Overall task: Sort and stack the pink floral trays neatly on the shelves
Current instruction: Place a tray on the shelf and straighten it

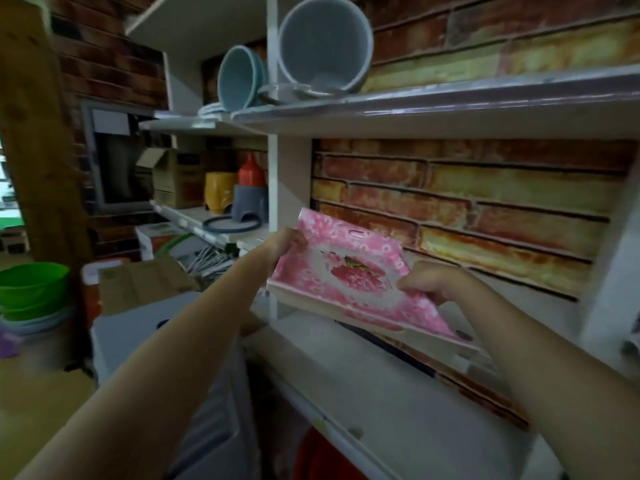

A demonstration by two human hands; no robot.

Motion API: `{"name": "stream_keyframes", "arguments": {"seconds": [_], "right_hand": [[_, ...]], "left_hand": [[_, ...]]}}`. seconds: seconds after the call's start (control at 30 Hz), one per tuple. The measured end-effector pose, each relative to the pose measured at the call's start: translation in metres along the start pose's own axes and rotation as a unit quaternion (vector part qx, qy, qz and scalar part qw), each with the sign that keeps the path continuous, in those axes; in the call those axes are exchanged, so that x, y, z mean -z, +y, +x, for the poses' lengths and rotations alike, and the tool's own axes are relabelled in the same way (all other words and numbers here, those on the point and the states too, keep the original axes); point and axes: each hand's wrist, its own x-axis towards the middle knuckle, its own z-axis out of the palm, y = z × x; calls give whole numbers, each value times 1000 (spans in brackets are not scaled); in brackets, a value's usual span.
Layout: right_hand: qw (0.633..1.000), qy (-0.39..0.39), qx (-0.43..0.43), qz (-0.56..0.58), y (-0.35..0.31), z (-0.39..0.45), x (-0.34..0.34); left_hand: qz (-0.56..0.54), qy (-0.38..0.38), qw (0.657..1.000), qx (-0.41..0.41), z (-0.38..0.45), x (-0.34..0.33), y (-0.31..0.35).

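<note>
A pink floral tray with a rose picture in its middle is held tilted above the white shelf, in front of the brick-pattern back wall. My left hand grips its left edge. My right hand grips its right edge, thumb on the printed face. Beneath the tray, part of another pink tray shows on the shelf, mostly hidden.
The shelf above holds grey buckets lying on their sides. A white upright post divides the bays. The left bay holds cardboard boxes, a yellow pot and a red bottle. Green bowls stand at far left.
</note>
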Motion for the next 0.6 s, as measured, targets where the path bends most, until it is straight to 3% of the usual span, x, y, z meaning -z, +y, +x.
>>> {"name": "stream_keyframes", "arguments": {"seconds": [0.23, 0.43, 0.6], "right_hand": [[999, -36, -14, -33, -34, 54, -52], [998, -5, 3, -61, -48, 101, -56], [998, 15, 18, -65, -65, 145, -43]], "left_hand": [[28, 24, 999, 30, 44, 48, -32], [3, 16, 999, 44, 88, 61, -48], [55, 10, 997, 43, 131, 68, -35]]}}
